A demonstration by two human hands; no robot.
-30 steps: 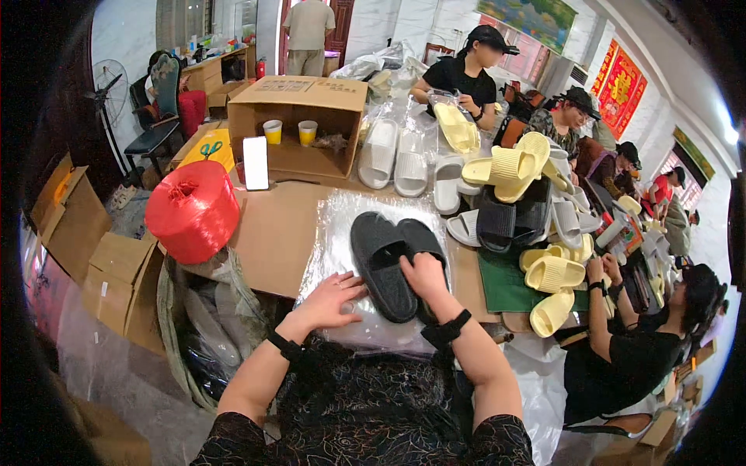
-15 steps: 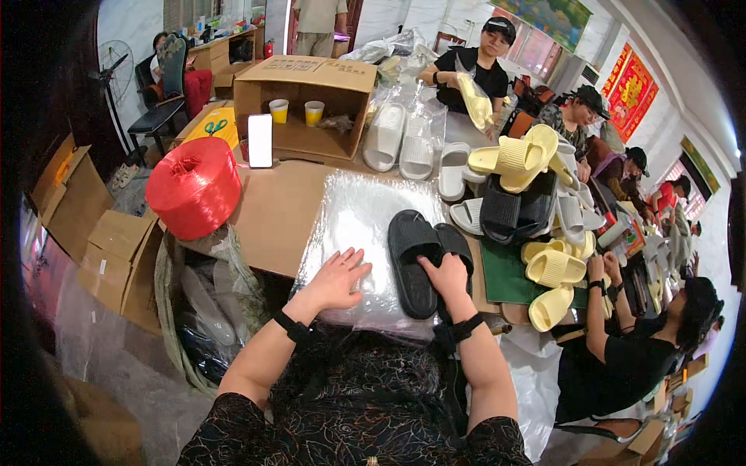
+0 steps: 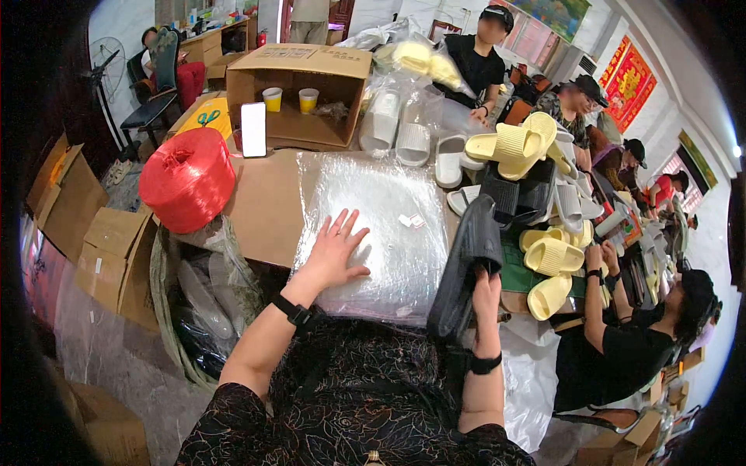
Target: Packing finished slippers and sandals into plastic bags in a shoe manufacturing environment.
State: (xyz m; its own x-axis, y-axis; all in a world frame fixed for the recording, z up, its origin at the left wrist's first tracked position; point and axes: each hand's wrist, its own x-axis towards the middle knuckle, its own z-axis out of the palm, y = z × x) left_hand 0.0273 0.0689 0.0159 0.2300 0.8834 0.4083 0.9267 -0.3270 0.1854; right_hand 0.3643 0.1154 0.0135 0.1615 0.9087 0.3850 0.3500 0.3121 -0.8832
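Note:
My left hand lies on a stack of clear plastic bags, fingers spread, holding nothing. My right hand grips a pair of black slippers, lifted and tilted at the right edge of the stack. Its fingers are partly hidden inside the slippers. A small white label rests on the bags. To the right of the stack stand piled slippers: yellow ones, more black ones and white ones.
A red roll of plastic twine sits at the left, near a phone and an open cardboard box holding two cups. Bagged slippers lie behind the stack. A co-worker's hands work close on my right.
My right hand has lifted the black slippers off the bags and moved them right, turning them on edge. The label now shows on the stack. My left hand has stretched forward slightly.

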